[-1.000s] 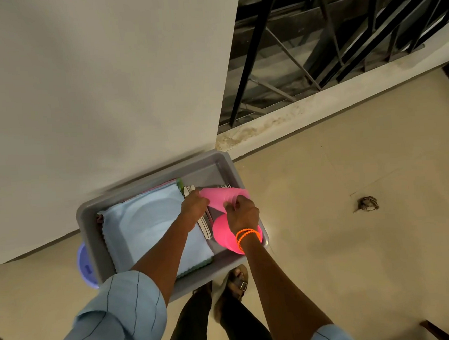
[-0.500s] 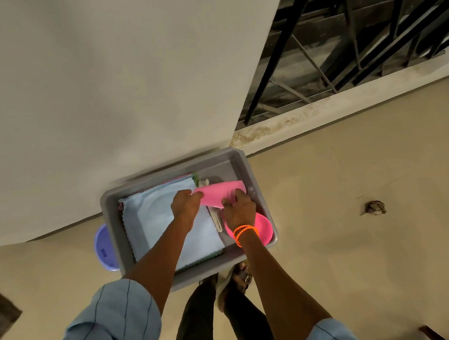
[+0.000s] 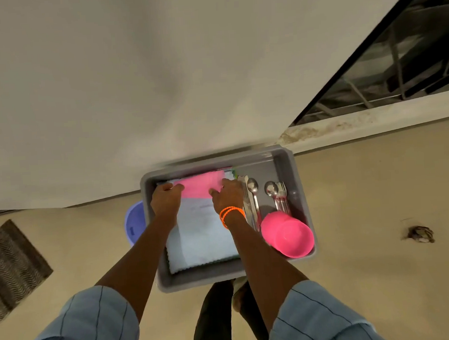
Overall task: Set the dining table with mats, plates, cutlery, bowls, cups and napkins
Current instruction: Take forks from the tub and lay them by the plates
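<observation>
A grey tub (image 3: 232, 275) sits on the floor against the white table's edge. Inside it lies a light blue cloth (image 3: 201, 239) on a stack. Both hands hold a folded pink napkin (image 3: 199, 187) over the far end of that stack: my left hand (image 3: 166, 199) grips its left end, my right hand (image 3: 229, 195), with orange bands on the wrist, grips its right end. Spoons, forks and knives (image 3: 254, 202) lie in the tub's right half. A pink cup (image 3: 287, 234) lies on its side in the near right corner.
The white table top (image 3: 134, 83) fills the upper view. A purple bowl (image 3: 134, 225) shows beside the tub's left wall. A dark doormat (image 3: 11, 267) lies at left. Black railings (image 3: 408, 53) stand at the upper right. A small dark object (image 3: 419, 234) sits on the floor.
Both hands have carried the pink napkin from over the cutlery leftward to the far end of the cloth stack. The cutlery and pink cup are now uncovered. The camera shifted.
</observation>
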